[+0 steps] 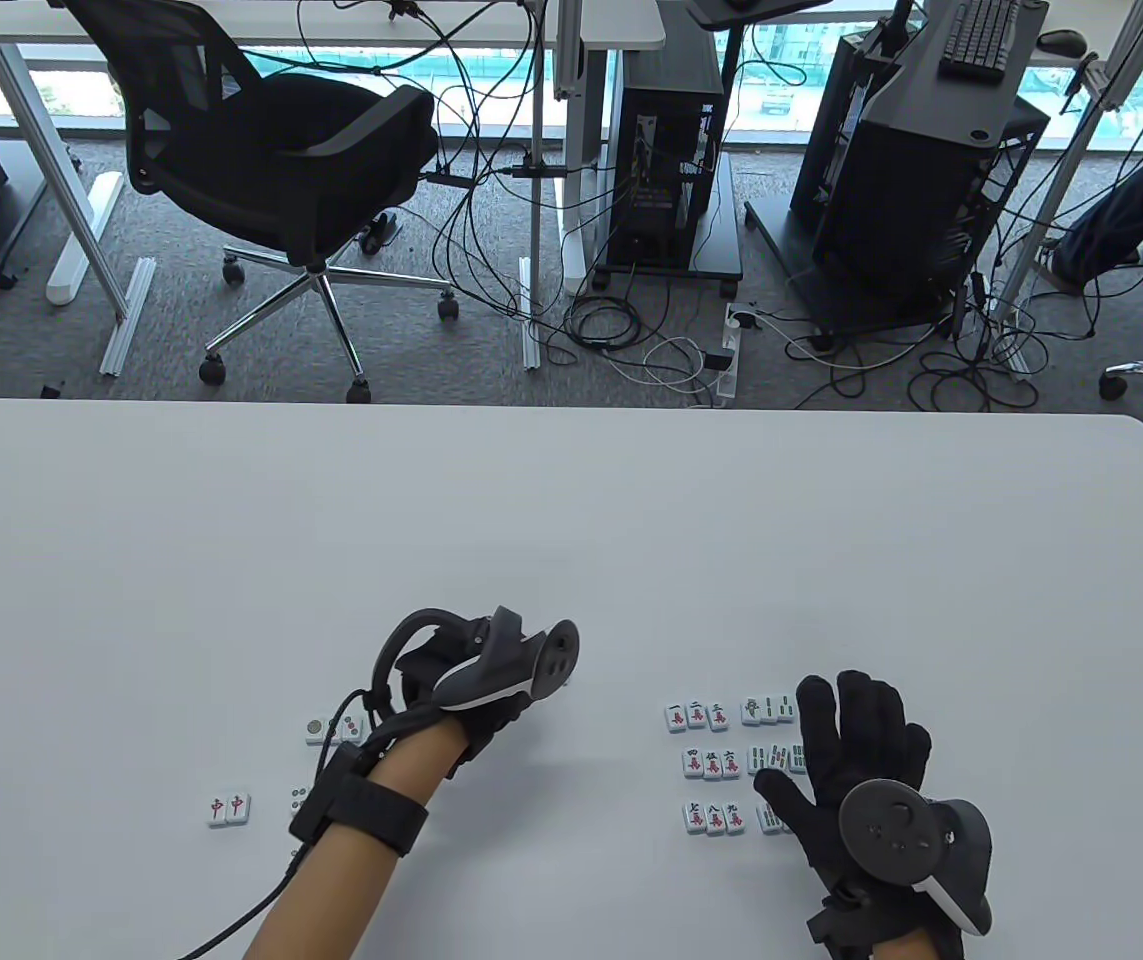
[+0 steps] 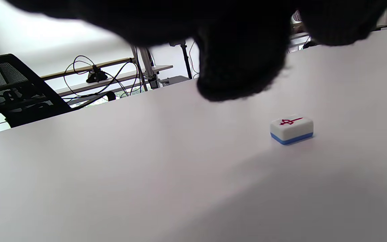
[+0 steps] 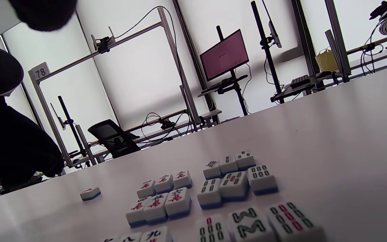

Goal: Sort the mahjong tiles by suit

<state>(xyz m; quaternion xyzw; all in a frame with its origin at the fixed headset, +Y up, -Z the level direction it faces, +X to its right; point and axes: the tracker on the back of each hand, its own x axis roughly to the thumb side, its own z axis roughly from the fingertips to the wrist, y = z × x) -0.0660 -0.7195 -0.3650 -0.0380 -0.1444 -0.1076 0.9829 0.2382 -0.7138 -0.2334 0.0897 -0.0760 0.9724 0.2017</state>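
Note:
Mahjong tiles lie face up on the white table (image 1: 571,520). Character tiles (image 1: 711,764) form three short rows, with bamboo tiles (image 1: 769,710) in rows right beside them. My right hand (image 1: 836,745) is spread flat over the bamboo rows and covers their right ends. My left hand (image 1: 496,700) hovers left of the groups, its fingers hidden under the tracker. In the left wrist view the gloved fingers (image 2: 240,74) hang above the table and hold nothing. A single red-marked tile (image 2: 291,129) lies just beyond them. The right wrist view shows that lone tile (image 3: 90,193) left of the character tiles (image 3: 161,201).
Two red dragon tiles (image 1: 229,808) lie at the near left. Circle tiles (image 1: 319,730) show beside my left forearm, partly hidden by it. An office chair (image 1: 281,170), cables and computer racks stand on the floor beyond the table's far edge.

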